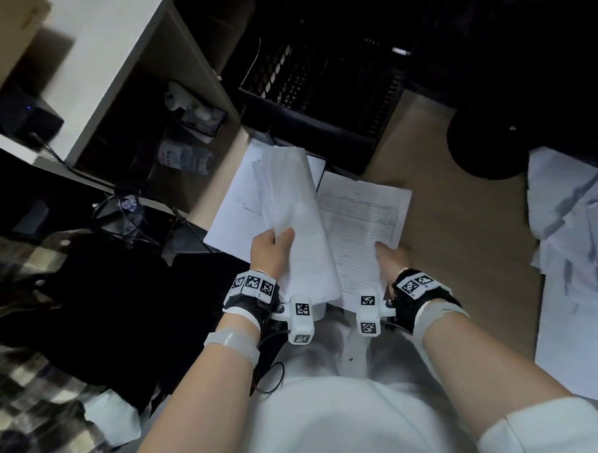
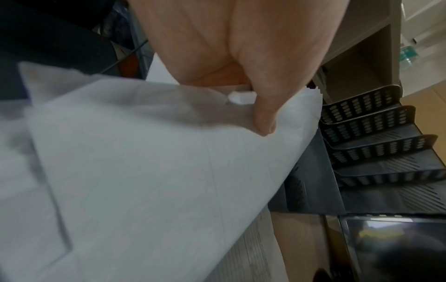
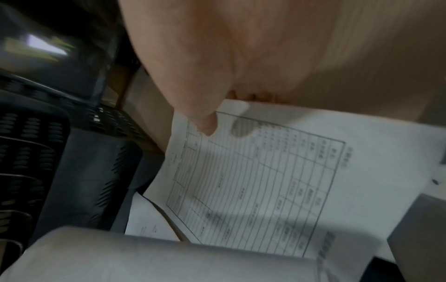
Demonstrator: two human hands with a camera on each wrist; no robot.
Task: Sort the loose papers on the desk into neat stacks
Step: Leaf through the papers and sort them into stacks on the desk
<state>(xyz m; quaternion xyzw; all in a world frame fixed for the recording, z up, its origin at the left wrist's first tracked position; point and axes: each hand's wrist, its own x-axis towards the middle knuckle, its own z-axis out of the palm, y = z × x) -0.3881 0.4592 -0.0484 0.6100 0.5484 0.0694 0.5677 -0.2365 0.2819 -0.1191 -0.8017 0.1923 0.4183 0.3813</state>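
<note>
My left hand [image 1: 272, 243] pinches a thick curled bundle of white papers [image 1: 294, 219] at its near left edge, thumb on top; the left wrist view shows the thumb [image 2: 264, 122] pressed on the bundle [image 2: 144, 162]. My right hand [image 1: 389, 253] holds a printed form sheet with a ruled table [image 1: 362, 220] by its near right edge, thumb on top. In the right wrist view the thumb [image 3: 205, 122] lies on the form [image 3: 253, 181]. Another white sheet [image 1: 231, 208] lies beneath the bundle on the wooden desk [image 1: 462, 236].
A black tiered paper tray [image 1: 319, 98] stands just beyond the papers. More loose, crumpled sheets [image 1: 577, 265] cover the desk's right side. A round black base [image 1: 482, 149] sits at the back right. Shelving with bottles [image 1: 185, 159] is to the left; dark clothing lies lower left.
</note>
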